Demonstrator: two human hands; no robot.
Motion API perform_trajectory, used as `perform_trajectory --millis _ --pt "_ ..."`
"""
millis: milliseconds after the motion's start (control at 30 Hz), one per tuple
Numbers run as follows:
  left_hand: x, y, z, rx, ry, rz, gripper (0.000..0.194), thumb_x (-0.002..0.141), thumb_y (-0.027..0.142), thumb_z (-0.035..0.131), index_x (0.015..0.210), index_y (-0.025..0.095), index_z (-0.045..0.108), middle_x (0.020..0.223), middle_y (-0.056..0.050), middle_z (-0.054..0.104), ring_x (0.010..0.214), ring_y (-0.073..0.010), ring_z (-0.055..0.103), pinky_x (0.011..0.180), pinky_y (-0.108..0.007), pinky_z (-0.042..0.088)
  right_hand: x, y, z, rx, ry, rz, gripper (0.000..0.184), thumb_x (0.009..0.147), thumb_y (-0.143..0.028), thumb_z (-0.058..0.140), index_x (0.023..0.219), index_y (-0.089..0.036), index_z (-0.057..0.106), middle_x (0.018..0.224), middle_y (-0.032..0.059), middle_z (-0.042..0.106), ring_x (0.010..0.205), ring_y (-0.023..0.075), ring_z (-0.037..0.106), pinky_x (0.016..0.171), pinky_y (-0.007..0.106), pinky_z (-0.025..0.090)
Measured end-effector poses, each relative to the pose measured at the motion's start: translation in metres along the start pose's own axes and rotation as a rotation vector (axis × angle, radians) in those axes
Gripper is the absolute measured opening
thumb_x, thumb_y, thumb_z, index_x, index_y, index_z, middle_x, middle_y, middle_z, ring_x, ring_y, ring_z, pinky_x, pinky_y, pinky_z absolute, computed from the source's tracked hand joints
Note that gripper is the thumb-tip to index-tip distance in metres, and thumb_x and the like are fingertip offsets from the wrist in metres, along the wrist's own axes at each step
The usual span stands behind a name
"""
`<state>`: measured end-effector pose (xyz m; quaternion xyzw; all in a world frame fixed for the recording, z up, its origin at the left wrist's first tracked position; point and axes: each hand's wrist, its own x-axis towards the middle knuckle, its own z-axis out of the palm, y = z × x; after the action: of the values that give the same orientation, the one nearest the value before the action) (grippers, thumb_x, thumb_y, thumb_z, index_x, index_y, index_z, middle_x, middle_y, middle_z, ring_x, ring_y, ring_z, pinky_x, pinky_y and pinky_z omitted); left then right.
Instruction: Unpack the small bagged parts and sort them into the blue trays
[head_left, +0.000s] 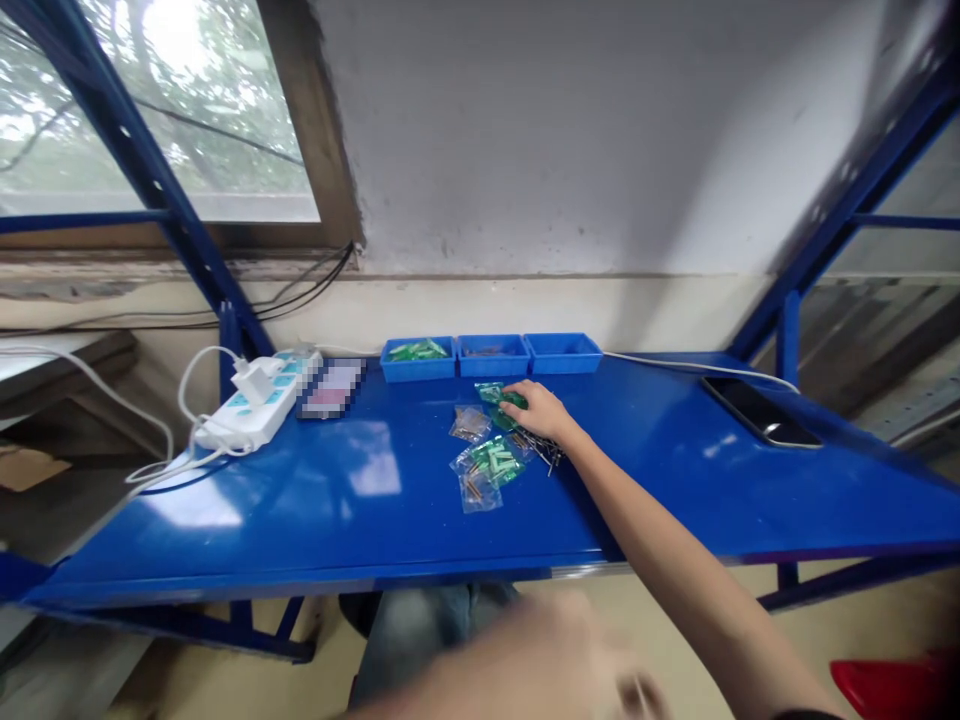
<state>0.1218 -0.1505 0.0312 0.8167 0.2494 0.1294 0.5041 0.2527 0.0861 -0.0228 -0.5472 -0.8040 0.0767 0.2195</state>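
Note:
My right hand (541,412) reaches over the middle of the table, its fingers and thumb closed around part of a green packet (491,394). Beneath and beside that hand lies a loose bunch of thin metal screws or pins (546,452), partly covered by it. To its left is a clear bag of small brownish metal pieces (470,424). Closer to me, a bag of green plastic wall plugs (498,458) lies by another clear bag with brownish pieces (480,490). My left hand (555,650) is low in front of the table edge, smeared by motion; its fingers cannot be made out.
Three blue bins stand along the wall: the left bin (418,372) holds green pieces, the middle bin (493,367) brownish ones, beside a right bin (562,362). A white power strip (251,410) and a blurred-screen phone (330,390) lie left, a dark phone (761,410) right.

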Motion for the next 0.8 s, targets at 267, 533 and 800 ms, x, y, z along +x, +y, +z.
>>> perform_trajectory --millis 267,533,800 --pt "0.065 -0.064 -0.105 0.972 0.493 -0.216 0.039 0.076 0.048 0.061 0.098 0.015 0.061 0.103 -0.012 0.064 0.1 -0.032 0.056 0.083 -0.045 0.043 0.007 -0.008 0.001 -0.079 0.017 0.001 0.034 0.086 -0.045 0.049 0.108 -0.023 0.061 0.109 0.0078 0.06 0.098 0.0235 0.053 0.078 0.032 0.039" --pt "0.046 -0.088 -0.124 1.057 0.452 -0.192 0.022 0.088 0.033 0.048 0.086 0.017 0.063 0.087 -0.008 0.067 0.085 -0.024 0.062 0.079 -0.038 0.042 0.008 -0.011 0.002 -0.107 0.015 -0.021 0.034 0.088 -0.045 0.046 0.109 -0.023 0.059 0.107 0.0078 0.058 0.099 0.0237 0.051 0.078 0.033 0.038" --pt "0.051 -0.104 -0.126 0.876 0.602 -0.302 0.032 0.079 0.045 0.059 0.095 0.018 0.062 0.101 -0.011 0.064 0.098 -0.0305 0.058 0.083 -0.045 0.039 0.004 -0.015 0.002 -0.084 -0.007 -0.003 0.034 0.088 -0.043 0.045 0.113 -0.023 0.057 0.11 0.0081 0.057 0.1 0.0239 0.05 0.079 0.035 0.038"
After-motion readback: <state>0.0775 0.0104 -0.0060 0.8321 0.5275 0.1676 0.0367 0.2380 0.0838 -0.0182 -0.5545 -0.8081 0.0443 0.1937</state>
